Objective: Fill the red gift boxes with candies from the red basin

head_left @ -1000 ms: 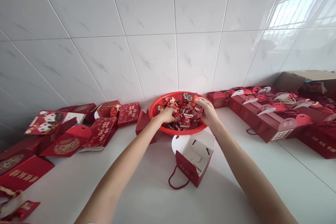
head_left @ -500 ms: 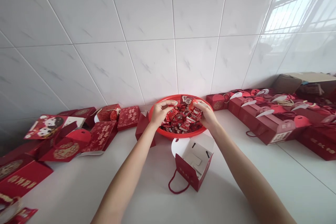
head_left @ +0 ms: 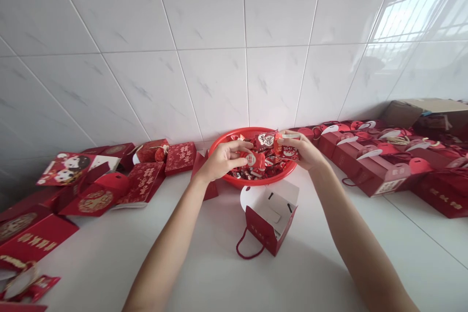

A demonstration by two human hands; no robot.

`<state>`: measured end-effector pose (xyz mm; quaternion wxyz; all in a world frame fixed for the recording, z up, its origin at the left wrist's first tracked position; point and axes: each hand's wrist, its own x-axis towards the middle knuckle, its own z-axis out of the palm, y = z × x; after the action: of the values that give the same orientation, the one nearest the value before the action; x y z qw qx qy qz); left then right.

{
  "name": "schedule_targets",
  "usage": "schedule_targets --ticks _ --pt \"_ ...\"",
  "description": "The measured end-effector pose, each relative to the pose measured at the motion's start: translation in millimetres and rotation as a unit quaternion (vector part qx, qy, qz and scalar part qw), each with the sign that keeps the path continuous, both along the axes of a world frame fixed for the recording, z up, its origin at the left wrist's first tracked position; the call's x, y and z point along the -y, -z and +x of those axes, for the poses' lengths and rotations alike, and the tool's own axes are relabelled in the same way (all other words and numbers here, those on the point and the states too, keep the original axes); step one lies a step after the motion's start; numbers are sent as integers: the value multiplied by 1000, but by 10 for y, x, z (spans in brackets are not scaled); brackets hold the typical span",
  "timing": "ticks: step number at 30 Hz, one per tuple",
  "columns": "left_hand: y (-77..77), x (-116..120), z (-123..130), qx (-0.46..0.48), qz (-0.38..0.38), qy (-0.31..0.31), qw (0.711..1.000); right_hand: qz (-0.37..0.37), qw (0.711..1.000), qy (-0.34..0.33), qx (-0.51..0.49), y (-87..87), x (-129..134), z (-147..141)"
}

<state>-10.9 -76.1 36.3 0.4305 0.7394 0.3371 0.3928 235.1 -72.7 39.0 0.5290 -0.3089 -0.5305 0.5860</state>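
Observation:
A red plastic basket [head_left: 252,183] full of red-wrapped sweets stands against the wall. My left hand [head_left: 224,160] is over its left side, thumb and fingers pinching a wrapped candy [head_left: 255,160] with a pale round mark. At the basket's right rim, my right hand [head_left: 306,150] is closed on red candy packets [head_left: 289,150]; how many is hard to make out. Just beyond its fingertips, a dark red packet with white lettering [head_left: 266,140] shows; whether the hand holds it too is unclear. In front of the basket, an open red gift box [head_left: 268,234] with a white inside and cord handle stands upright.
Red gift boxes [head_left: 365,165] stand in rows on the right, with a brown carton [head_left: 409,114] behind. More red boxes [head_left: 91,200] and a flat patterned box [head_left: 180,158] lie on the left. A white tiled wall [head_left: 212,83] closes off the back.
My right hand has moved right to the basket's rim with packets in its fingers. A candy now shows clearly in my left hand's pinch. The view has shifted slightly.

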Motion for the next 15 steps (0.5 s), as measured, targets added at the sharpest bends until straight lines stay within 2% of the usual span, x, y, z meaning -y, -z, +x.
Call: schedule_targets --ticks 3,5,8,11,13,15 --pt "-123 183 7 -116 -30 120 985 60 991 -41 112 -215 196 110" --pt "-175 286 35 -179 -27 155 971 98 971 -82 204 -338 324 146" --pt "-211 388 63 -261 25 128 956 135 917 -153 343 -439 465 143" --pt "-218 455 57 -339 45 93 935 151 853 -203 457 -427 533 84" --pt "-220 502 46 -378 32 75 922 147 820 -207 514 -386 546 28" --pt "-224 548 38 -402 19 66 913 142 805 -180 547 -349 548 -26"
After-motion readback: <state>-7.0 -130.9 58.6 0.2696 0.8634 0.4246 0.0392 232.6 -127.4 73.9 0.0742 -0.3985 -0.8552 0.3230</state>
